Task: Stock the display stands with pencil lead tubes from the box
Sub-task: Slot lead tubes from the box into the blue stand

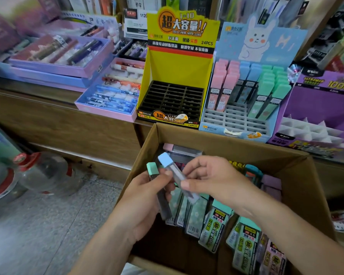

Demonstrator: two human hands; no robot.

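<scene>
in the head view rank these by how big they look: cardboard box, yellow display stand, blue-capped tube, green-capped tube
1. cardboard box, though it is also nearest the camera
2. yellow display stand
3. blue-capped tube and green-capped tube: they look alike, and fingers partly hide both, so I cannot rank them

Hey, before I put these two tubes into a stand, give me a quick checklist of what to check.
1. Right hand pinches the blue-capped tube: ok.
2. Left hand grips the green-capped tube: ok.
3. Both tubes capped: ok.
4. Blue stand has free front slots: ok.
5. Free slots lie in front of its blue and green columns: ok.
6. Tubes full: cannot tell.
</scene>
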